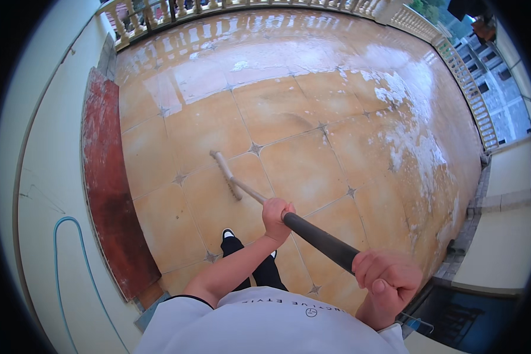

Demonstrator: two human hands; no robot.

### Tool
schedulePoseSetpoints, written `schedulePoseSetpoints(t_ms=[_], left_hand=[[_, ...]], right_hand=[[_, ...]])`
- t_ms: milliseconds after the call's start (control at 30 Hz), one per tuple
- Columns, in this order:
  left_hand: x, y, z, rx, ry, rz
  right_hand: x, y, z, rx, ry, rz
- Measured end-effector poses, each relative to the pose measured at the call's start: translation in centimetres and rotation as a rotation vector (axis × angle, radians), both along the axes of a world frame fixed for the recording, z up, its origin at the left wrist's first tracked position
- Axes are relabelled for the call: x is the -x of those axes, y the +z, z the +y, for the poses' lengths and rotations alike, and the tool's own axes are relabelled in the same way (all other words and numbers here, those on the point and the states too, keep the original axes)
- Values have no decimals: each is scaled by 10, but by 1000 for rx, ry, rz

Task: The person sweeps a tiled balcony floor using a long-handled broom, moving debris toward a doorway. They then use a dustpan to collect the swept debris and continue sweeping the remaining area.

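Observation:
A long-handled floor brush (226,175) slants across the view, its narrow bristled head on the tan tiles and its dark grip sleeve (321,241) towards me. My left hand (277,220) wraps the shaft at the lower end of the dark sleeve. Near the sleeve's upper end, my right hand (387,281) is closed around it beside my right hip. Under the brush, the tiled floor (292,163) looks wet and shiny. White foam (420,150) spreads over the tiles on the right, with smaller flecks towards the middle.
A red panel (108,186) lines the left wall, with a light-blue hose (68,219) looping near it. Balustrades (471,88) edge the far and right sides. My shoe (228,233) stands on the tiles. A dark opening (464,316) lies at lower right.

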State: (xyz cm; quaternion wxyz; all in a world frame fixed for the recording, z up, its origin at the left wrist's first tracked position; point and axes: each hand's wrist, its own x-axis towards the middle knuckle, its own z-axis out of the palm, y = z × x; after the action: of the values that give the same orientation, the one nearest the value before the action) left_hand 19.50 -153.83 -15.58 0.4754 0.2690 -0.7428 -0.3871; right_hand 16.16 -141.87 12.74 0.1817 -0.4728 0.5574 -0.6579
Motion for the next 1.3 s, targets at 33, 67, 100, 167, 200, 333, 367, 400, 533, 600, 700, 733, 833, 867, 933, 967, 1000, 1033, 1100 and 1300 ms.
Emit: schedulePoseSetpoints(t_ms=[33,67,100,167,200,333,367,400,533,600,700,733,833,867,933,967,1000,1033,1100,1300], left_hand=[[-3,-8,10,-13,7,-7],[0,-18,21,-26,10,-13],[5,-30,33,-112,-53,-13],[24,-62,57,-291,-197,-14],[39,-81,61,-369,-307,37],[100,-121,47,-647,-725,12],[109,-113,47,-463,-776,-36],[127,-89,57,-274,-834,-52],[138,-29,110,-55,-917,-16],[129,10,146,-33,-982,-23],[102,47,196,132,-1151,-9],[90,51,217,101,-1237,-1],[53,51,267,66,-1511,-49],[40,49,281,77,-1626,-99],[18,51,313,85,-1825,-103],[10,48,328,97,-1932,-129],[2,42,345,105,-2042,-154],[-3,37,357,124,-2138,-185],[-16,28,383,231,-2199,-209],[-13,-26,432,589,-2286,-532]], right_hand=[[4,-4,4,-33,37,36],[7,-10,9,-68,70,71],[9,-18,15,-107,102,98],[1,-38,15,-216,38,310],[0,-46,14,-236,27,362],[9,-105,19,-306,-2,565],[6,-112,32,-315,-56,563],[-1,-114,48,-334,-122,579],[-18,-67,102,-250,-365,457],[-34,-36,138,-204,-531,376],[-67,9,171,-73,-925,228],[-80,21,179,-54,-1006,202],[-117,35,197,-3,-1209,144],[-127,35,200,-15,-1260,146],[-144,37,207,-54,-1391,153],[-153,35,211,-71,-1463,145],[-160,34,215,-94,-1536,136],[-166,30,224,-61,-1608,99],[-177,21,245,-3,-1757,29],[-204,-61,320,293,-2045,-120]])
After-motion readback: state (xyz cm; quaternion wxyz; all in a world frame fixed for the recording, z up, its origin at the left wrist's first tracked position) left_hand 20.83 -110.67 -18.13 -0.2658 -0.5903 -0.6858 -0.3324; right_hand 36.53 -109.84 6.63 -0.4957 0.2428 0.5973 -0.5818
